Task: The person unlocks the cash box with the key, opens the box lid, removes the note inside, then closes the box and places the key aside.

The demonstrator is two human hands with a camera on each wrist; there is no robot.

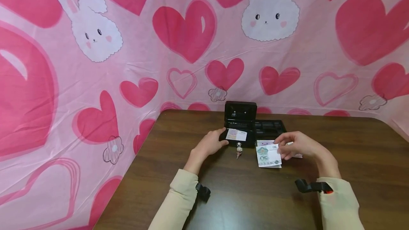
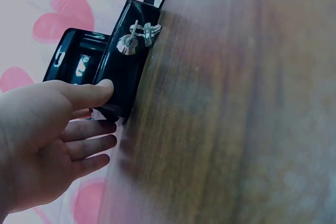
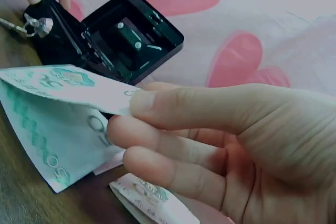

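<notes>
A small black cash box [image 1: 240, 123] stands open at the table's far middle, lid upright, with a pale note [image 1: 236, 135] lying inside and a key [image 1: 238, 149] in its front lock. My left hand [image 1: 223, 140] rests against the box's front left corner; in the left wrist view the thumb [image 2: 92, 94] presses the box [image 2: 122, 69] while the fingers stay straight beside it. My right hand [image 1: 282, 148] pinches a green 50 banknote [image 1: 267, 155] between thumb and fingers, just right of the box. In the right wrist view the banknote [image 3: 52, 124] is held above more notes [image 3: 149, 198] on the table.
A black coin tray [image 1: 270, 127] lies right of the box. The brown wooden table [image 1: 243, 194] is ringed by a pink cloth backdrop [image 1: 96, 81] with hearts and bunnies, close behind and to the left. Wrist cameras sit on both cream sleeves.
</notes>
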